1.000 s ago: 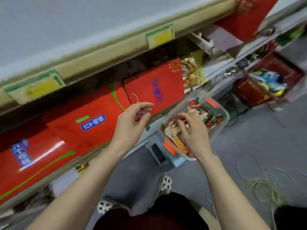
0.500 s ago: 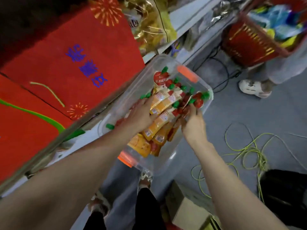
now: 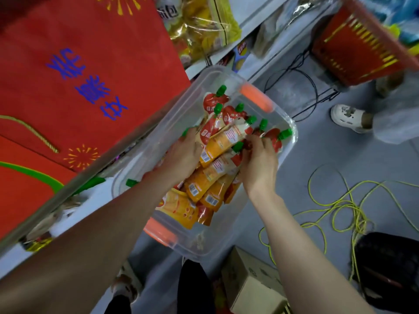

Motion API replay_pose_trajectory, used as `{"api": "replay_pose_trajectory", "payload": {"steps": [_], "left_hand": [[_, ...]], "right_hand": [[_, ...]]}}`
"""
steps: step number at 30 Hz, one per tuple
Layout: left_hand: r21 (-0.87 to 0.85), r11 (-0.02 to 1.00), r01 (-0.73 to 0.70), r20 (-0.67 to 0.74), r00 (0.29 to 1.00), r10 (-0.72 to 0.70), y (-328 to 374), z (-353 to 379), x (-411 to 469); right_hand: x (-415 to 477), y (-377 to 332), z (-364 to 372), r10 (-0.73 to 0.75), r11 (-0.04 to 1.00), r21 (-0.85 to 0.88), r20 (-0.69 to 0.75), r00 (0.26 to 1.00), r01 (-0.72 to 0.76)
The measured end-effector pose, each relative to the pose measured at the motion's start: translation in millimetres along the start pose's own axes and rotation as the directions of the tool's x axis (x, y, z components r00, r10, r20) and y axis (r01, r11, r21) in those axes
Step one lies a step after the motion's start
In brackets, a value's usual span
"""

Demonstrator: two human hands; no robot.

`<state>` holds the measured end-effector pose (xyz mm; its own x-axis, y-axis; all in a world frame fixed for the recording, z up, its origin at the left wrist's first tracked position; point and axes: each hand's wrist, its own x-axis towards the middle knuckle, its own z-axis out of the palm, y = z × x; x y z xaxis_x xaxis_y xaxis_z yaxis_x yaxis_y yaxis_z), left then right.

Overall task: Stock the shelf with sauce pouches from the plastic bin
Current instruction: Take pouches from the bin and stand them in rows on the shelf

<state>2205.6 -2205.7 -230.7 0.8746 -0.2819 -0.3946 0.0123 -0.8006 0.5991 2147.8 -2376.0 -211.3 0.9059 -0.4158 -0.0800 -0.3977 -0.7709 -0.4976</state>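
fingers (image 3: pixel 256 138) of my right hand (image 3: pixel 258 168) pinch the capped ends of sauce pouches (image 3: pixel 217 143) in the plastic bin (image 3: pixel 229 241) at frame centre, left hand (image 3: pixel 183 155) resting curled on the pile's left side, pouch axes running lower left to upper right.

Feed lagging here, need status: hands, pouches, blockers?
Both hands in the clear plastic bin: left hand and right hand on the green-capped sauce pouches. Grasp unclear. Nothing blocking.

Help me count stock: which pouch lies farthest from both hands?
The red pouch at the bin's far end, green cap toward the far orange handle; nothing touches it.
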Motion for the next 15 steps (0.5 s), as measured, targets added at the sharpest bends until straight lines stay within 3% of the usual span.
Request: {"api": "replay_pose_trajectory", "payload": {"steps": [3, 6, 8, 12, 15], "left_hand": [[-0.281, 0.948, 0.146, 0.039, 0.989, -0.141, -3.7, -18.4, -43.2], [-0.444, 0.875, 0.192, 0.085, 0.981, -0.172, -10.2, -30.4, -76.2], [-0.48, 0.852, 0.208, 0.097, 0.978, -0.184, -14.9, -33.3, -90.6], [-0.558, 0.803, 0.211, 0.045, 0.973, -0.225, -25.2, -41.6, -105.1], [-0.572, 0.792, 0.212, 0.011, 0.968, -0.25, -32.0, -50.8, -111.8]], "right_hand": [[28.8, -6.7, 7.6, -0.111, 0.97, -0.197, 0.166, 0.98, 0.143], [58.1, -6.9, 18.6, -0.168, 0.804, -0.486, 0.366, 0.915, 0.342], [70.1, -4.8, 27.2, -0.146, 0.726, -0.563, 0.436, 0.888, 0.395], [72.2, -12.0, 21.6, -0.189, 0.726, -0.577, 0.356, 0.915, 0.374], [67.7, -35.4, 3.3, -0.339, 0.818, -0.389, 0.268, 0.902, 0.423]]}}
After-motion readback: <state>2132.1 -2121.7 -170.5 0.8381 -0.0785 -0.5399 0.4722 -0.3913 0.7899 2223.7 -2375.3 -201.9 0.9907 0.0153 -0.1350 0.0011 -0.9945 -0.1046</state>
